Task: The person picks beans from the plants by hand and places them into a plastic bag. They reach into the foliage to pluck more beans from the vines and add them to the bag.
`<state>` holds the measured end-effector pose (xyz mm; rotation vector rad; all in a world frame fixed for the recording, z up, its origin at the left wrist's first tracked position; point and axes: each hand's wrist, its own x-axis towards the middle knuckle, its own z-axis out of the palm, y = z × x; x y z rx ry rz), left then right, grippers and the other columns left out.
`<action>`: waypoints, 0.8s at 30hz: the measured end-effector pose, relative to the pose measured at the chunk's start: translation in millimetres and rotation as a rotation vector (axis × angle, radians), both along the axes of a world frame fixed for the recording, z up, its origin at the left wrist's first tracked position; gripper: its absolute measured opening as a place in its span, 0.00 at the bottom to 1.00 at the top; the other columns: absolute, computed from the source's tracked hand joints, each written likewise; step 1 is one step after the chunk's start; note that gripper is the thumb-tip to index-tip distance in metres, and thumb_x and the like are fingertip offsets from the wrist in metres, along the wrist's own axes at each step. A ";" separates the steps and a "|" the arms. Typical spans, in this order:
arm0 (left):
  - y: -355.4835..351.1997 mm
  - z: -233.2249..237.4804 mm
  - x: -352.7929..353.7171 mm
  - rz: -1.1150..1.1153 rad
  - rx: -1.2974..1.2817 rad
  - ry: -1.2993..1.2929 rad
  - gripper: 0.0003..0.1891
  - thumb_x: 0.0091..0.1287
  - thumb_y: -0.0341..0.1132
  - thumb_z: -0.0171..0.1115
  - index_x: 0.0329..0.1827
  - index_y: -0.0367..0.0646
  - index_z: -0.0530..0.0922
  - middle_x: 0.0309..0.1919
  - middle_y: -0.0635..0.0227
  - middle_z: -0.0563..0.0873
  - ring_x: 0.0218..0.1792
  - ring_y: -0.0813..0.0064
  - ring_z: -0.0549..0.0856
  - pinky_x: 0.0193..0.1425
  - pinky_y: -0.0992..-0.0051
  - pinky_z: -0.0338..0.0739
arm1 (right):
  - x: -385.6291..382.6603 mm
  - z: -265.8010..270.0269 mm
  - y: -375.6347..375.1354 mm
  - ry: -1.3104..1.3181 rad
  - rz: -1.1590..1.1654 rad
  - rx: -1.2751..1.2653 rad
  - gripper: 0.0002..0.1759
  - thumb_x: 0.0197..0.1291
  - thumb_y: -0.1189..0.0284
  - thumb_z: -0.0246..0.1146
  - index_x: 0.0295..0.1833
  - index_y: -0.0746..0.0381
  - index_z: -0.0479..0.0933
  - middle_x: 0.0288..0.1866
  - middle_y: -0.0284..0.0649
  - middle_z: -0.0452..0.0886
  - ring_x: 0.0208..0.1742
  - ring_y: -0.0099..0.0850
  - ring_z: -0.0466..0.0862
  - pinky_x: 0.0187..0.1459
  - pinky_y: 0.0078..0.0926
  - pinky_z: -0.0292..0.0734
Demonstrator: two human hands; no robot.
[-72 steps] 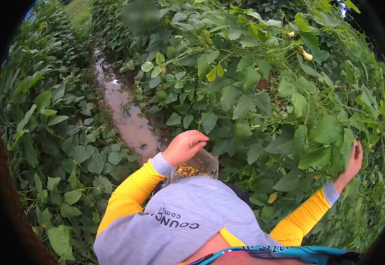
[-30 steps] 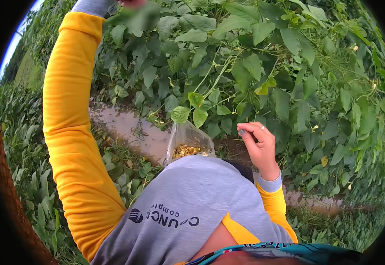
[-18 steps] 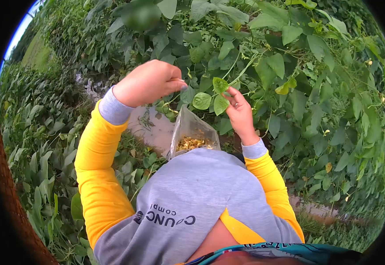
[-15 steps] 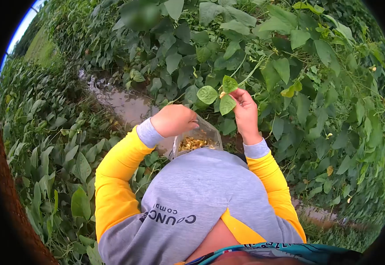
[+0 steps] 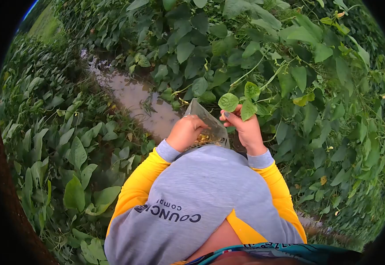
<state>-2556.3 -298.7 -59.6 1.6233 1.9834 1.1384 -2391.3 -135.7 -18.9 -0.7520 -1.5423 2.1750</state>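
Observation:
A clear plastic bag [image 5: 217, 126] hangs in front of my belly, its mouth gaping upward, with yellow flowers [image 5: 203, 139] in the bottom. My left hand [image 5: 186, 131] is at the bag's left side, fingers curled together over its mouth; what they hold, if anything, is hidden. To the right of the bag, my right hand [image 5: 247, 130] is closed in a pinch, with a small pale yellow flower [image 5: 222, 115] at the fingertips. Spotted green leaves [image 5: 228, 102] on a vine lie just above and against this hand.
Dense leafy vines [image 5: 307, 79] fill the front and right side. Muddy water [image 5: 141, 102] runs along a furrow ahead to the left. Low broad-leaved plants [image 5: 75, 152] cover the ground on the left.
My left hand has moved right and down into the bag's mouth. My right hand has drawn down from the leaves, taking the yellow flower away from the vine. The bag's rim stands higher.

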 end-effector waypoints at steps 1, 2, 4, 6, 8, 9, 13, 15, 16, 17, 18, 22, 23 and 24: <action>-2.6 3.9 -3.3 -0.017 -0.041 -0.013 0.06 0.62 0.31 0.72 0.39 0.38 0.89 0.37 0.57 0.90 0.44 0.53 0.87 0.51 0.60 0.81 | 0.4 -3.9 -5.6 -0.058 0.073 0.099 0.13 0.69 0.76 0.68 0.57 0.65 0.82 0.51 0.38 0.87 0.50 0.30 0.88 0.49 0.28 0.82; -4.4 5.0 -6.4 -0.035 -0.082 -0.027 0.06 0.63 0.32 0.72 0.39 0.39 0.89 0.37 0.57 0.90 0.44 0.54 0.87 0.50 0.61 0.81 | 2.6 -6.1 -11.9 -0.208 0.170 0.489 0.10 0.67 0.74 0.69 0.52 0.64 0.86 0.52 0.40 0.88 0.51 0.33 0.88 0.50 0.30 0.82; -2.9 -4.9 -12.1 0.104 0.026 -0.188 0.06 0.67 0.31 0.71 0.42 0.39 0.89 0.36 0.62 0.90 0.43 0.63 0.87 0.48 0.67 0.80 | 7.9 -3.5 -19.9 -0.224 0.307 0.835 0.11 0.65 0.75 0.68 0.51 0.65 0.86 0.54 0.44 0.87 0.51 0.41 0.88 0.54 0.34 0.82; -0.6 -38.2 -34.0 0.318 0.020 -0.429 0.07 0.71 0.31 0.69 0.47 0.40 0.88 0.39 0.67 0.90 0.44 0.73 0.86 0.48 0.72 0.80 | 8.1 2.8 -22.9 -0.205 0.296 0.864 0.11 0.64 0.76 0.67 0.51 0.65 0.87 0.55 0.45 0.87 0.51 0.43 0.87 0.53 0.35 0.83; 4.5 -96.0 -67.6 0.548 0.091 -0.789 0.13 0.73 0.28 0.66 0.59 0.42 0.84 0.46 0.68 0.88 0.46 0.79 0.85 0.48 0.76 0.80 | 8.1 11.1 -23.3 -0.201 0.204 0.849 0.10 0.65 0.77 0.67 0.50 0.65 0.87 0.54 0.44 0.87 0.51 0.42 0.88 0.51 0.34 0.83; 9.4 -120.2 -79.9 0.629 0.231 -0.986 0.19 0.74 0.25 0.64 0.67 0.43 0.81 0.50 0.66 0.87 0.46 0.79 0.84 0.49 0.76 0.81 | 8.8 13.3 -23.4 -0.210 0.184 0.818 0.10 0.65 0.77 0.67 0.50 0.65 0.87 0.54 0.44 0.88 0.50 0.41 0.88 0.50 0.34 0.83; 28.4 -204.9 -116.6 0.830 0.099 -0.947 0.30 0.71 0.23 0.65 0.78 0.47 0.73 0.56 0.59 0.86 0.44 0.76 0.85 0.48 0.74 0.83 | 17.5 7.4 -21.4 -0.204 0.151 0.792 0.11 0.66 0.79 0.66 0.53 0.64 0.87 0.53 0.41 0.87 0.43 0.30 0.85 0.43 0.25 0.80; 42.3 -234.2 -125.9 0.875 0.112 -0.940 0.32 0.69 0.24 0.67 0.77 0.48 0.75 0.55 0.57 0.88 0.41 0.76 0.85 0.43 0.74 0.82 | 20.7 11.6 -22.2 -0.227 0.165 0.787 0.10 0.65 0.79 0.66 0.51 0.65 0.87 0.51 0.44 0.88 0.47 0.39 0.89 0.46 0.31 0.84; 47.6 -231.6 -127.3 0.881 0.099 -0.930 0.31 0.69 0.24 0.68 0.77 0.47 0.75 0.53 0.58 0.88 0.39 0.76 0.85 0.41 0.74 0.82 | 22.3 14.2 -22.6 -0.235 0.169 0.789 0.10 0.65 0.79 0.66 0.51 0.65 0.87 0.51 0.44 0.88 0.47 0.38 0.89 0.47 0.31 0.84; 53.7 -228.7 -128.9 0.884 0.087 -0.920 0.31 0.68 0.25 0.69 0.76 0.47 0.76 0.52 0.59 0.88 0.38 0.77 0.85 0.39 0.74 0.81 | 23.7 14.6 -22.2 -0.236 0.167 0.798 0.10 0.65 0.79 0.66 0.51 0.65 0.87 0.51 0.44 0.88 0.47 0.38 0.89 0.47 0.31 0.84; 59.7 -226.1 -129.3 0.887 0.075 -0.909 0.30 0.68 0.25 0.69 0.75 0.46 0.77 0.50 0.61 0.89 0.36 0.77 0.85 0.38 0.74 0.81 | 25.2 13.7 -21.5 -0.236 0.165 0.807 0.11 0.65 0.79 0.66 0.51 0.65 0.87 0.51 0.44 0.88 0.47 0.38 0.89 0.48 0.31 0.84; 71.7 -216.1 -127.9 0.866 0.080 -1.009 0.22 0.68 0.27 0.70 0.66 0.43 0.83 0.40 0.67 0.88 0.30 0.79 0.83 0.33 0.75 0.78 | 27.8 16.0 -20.3 -0.281 0.142 0.774 0.10 0.66 0.78 0.66 0.52 0.64 0.86 0.51 0.43 0.88 0.46 0.38 0.88 0.48 0.31 0.83; 74.0 -209.4 -126.2 0.888 0.077 -1.009 0.20 0.68 0.27 0.70 0.63 0.42 0.84 0.37 0.69 0.88 0.29 0.80 0.82 0.32 0.76 0.77 | 27.4 15.3 -21.0 -0.280 0.146 0.762 0.11 0.66 0.77 0.66 0.52 0.64 0.86 0.51 0.43 0.88 0.46 0.38 0.88 0.48 0.31 0.83; 75.5 -202.3 -124.8 0.910 0.075 -1.008 0.17 0.68 0.28 0.71 0.61 0.41 0.85 0.35 0.70 0.87 0.28 0.81 0.82 0.32 0.76 0.77 | 26.5 13.5 -21.8 -0.278 0.150 0.751 0.11 0.66 0.77 0.66 0.52 0.64 0.86 0.51 0.43 0.88 0.45 0.38 0.88 0.48 0.32 0.82</action>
